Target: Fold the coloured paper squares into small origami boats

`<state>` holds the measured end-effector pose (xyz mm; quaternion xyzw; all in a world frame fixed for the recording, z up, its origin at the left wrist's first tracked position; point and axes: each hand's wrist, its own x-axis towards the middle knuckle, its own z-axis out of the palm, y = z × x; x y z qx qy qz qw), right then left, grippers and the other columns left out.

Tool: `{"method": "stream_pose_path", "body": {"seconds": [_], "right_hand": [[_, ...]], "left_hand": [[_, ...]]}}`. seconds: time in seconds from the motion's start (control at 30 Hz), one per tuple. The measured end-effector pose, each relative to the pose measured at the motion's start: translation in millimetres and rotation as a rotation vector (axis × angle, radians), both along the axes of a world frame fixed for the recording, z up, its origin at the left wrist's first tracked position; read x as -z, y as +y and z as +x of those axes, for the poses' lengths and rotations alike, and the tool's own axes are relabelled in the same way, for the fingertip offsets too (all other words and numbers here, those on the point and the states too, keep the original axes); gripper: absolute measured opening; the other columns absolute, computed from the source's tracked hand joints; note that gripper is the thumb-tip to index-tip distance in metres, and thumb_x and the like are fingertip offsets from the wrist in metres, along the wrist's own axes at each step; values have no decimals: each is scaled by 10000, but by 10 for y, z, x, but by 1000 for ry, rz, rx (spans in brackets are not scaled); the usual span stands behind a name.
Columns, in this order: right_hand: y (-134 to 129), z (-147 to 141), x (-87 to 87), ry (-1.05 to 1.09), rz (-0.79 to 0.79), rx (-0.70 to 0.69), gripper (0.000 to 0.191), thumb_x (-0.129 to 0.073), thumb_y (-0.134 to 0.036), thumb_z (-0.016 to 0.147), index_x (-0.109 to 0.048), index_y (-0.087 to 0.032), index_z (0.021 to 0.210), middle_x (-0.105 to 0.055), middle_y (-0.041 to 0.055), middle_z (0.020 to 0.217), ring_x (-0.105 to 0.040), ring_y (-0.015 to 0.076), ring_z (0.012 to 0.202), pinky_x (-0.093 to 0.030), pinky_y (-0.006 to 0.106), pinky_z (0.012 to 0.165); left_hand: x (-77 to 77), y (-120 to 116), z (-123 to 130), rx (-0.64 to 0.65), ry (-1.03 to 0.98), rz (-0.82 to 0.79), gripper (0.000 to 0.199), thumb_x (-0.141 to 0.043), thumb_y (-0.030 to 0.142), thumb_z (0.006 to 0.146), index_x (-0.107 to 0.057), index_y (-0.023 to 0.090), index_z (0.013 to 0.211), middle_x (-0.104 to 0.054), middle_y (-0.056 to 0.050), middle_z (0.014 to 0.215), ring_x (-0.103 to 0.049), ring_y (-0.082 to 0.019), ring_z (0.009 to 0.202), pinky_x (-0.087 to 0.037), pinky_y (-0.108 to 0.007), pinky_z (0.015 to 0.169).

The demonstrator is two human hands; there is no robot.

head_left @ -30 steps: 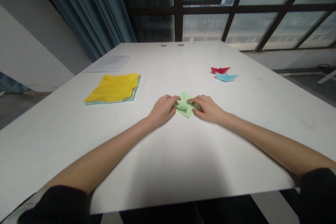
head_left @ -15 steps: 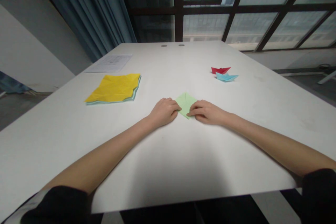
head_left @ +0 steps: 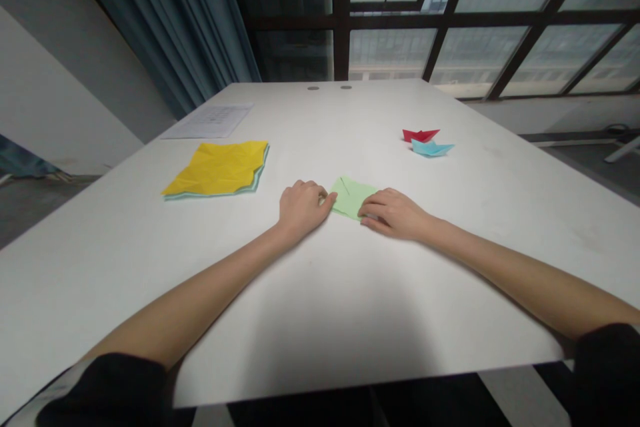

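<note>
A folded piece of light green paper [head_left: 351,197] lies on the white table between my hands, with a crease line near its upper left. At its left edge, my left hand [head_left: 303,205] has its thumb and bent fingers closed on the paper's side. My right hand [head_left: 393,213] covers the paper's lower right corner, fingers curled over it and thumb at the near edge. Part of the paper is hidden under the right fingers.
A stack of paper sheets with yellow on top [head_left: 217,168] lies to the left, a printed sheet [head_left: 210,121] behind it. Beyond my right hand sit a red paper boat [head_left: 420,136] and a blue paper boat [head_left: 431,149]. The white table [head_left: 320,307] extends toward the windows.
The green paper has been turned, from a diamond with a corner toward me to an edge toward me. My left hand has shifted slightly left.
</note>
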<state>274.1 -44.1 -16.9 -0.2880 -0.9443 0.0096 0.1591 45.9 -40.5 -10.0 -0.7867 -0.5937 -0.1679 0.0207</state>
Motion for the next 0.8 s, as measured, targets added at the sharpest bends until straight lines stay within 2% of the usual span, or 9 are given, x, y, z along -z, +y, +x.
{"method": "stream_pose_path", "body": {"seconds": [0.13, 0.3, 0.47, 0.53, 0.6, 0.7, 0.8], "right_hand": [[3, -14, 2, -2, 2, 76, 268, -430, -345, 898, -640, -187, 952, -656, 79, 929, -582, 199, 869, -378, 339, 778], [-12, -35, -2, 21, -41, 141, 259, -431, -345, 897, -632, -186, 933, -645, 71, 925, -567, 202, 899, -370, 336, 801], [-20, -56, 10, 115, -81, 305, 239, -483, -398, 857, -616, -199, 858, -606, 77, 961, -529, 224, 908, -378, 359, 806], [-2, -56, 39, 193, -88, 394, 246, -545, -418, 806, -581, -196, 906, -579, 92, 1007, -513, 244, 921, -383, 386, 811], [27, -55, 76, 315, -121, 490, 368, -606, -436, 744, -514, -185, 998, -555, 115, 1048, -498, 266, 951, -390, 412, 810], [70, -70, 118, 572, -329, 548, 578, -679, -455, 650, -390, -196, 1078, -560, 114, 1049, -514, 249, 930, -417, 401, 770], [81, -110, 118, 870, -720, 493, 644, -707, -437, 614, -317, -229, 1083, -613, 17, 847, -557, 176, 729, -434, 327, 644]], "left_hand": [[1, 9, 29, -50, -268, -131, 312, -528, 479, 776, -673, 211, 844, -680, -40, 800, -595, -205, 743, -421, -301, 632], [25, 36, 59, 28, -581, -262, 198, -645, 296, 655, -623, 167, 804, -662, -20, 741, -584, -145, 641, -427, -248, 598], [51, 43, 93, 13, -878, -341, 284, -669, 228, 613, -586, 168, 878, -617, 12, 678, -555, -110, 534, -427, -223, 519], [41, 25, 123, -4, -1012, -365, 325, -675, 224, 611, -566, 171, 912, -599, 20, 695, -543, -96, 503, -434, -219, 492], [20, 0, 158, -14, -1152, -383, 351, -682, 220, 607, -541, 169, 924, -580, 26, 712, -545, -91, 504, -458, -227, 489], [-14, -30, 197, 7, -1314, -365, 384, -697, 223, 596, -513, 166, 928, -563, 34, 730, -573, -98, 554, -497, -245, 528], [-33, -41, 208, 52, -1390, -342, 415, -706, 227, 589, -501, 162, 944, -571, 33, 744, -595, -104, 583, -506, -252, 570]]}}
